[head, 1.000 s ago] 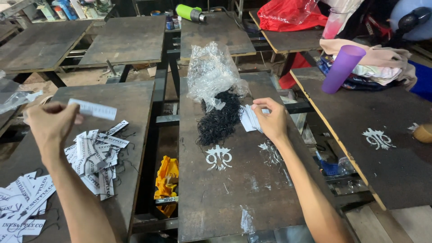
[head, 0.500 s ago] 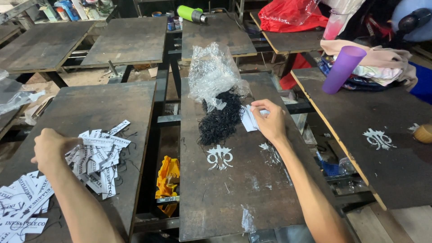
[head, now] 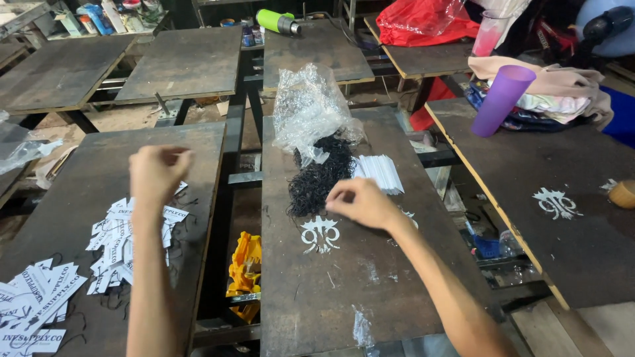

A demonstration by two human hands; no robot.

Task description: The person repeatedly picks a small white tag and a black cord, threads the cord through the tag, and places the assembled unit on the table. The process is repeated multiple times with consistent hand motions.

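Observation:
My left hand (head: 156, 173) hovers with curled fingers over a heap of white printed paper tags (head: 126, 235) on the left board; I see nothing in it. My right hand (head: 360, 201) rests on the middle board (head: 370, 291), fingertips pinched at the edge of a pile of black strings (head: 319, 175). A stack of blank white tags (head: 381, 173) lies just beyond that hand. A crumpled clear plastic bag (head: 307, 112) sits at the far end of the string pile.
More printed tags (head: 30, 307) lie at the lower left. A yellow object (head: 246, 268) sits in the gap between boards. A purple cup (head: 501, 99), folded cloth (head: 562, 92), a red bag (head: 423, 20) and a green tool (head: 278, 21) occupy the boards further off.
My left hand dropped the white tag onto the heap, then rose and moved right, empty. My right hand slid left from the blank tag stack to the black strings.

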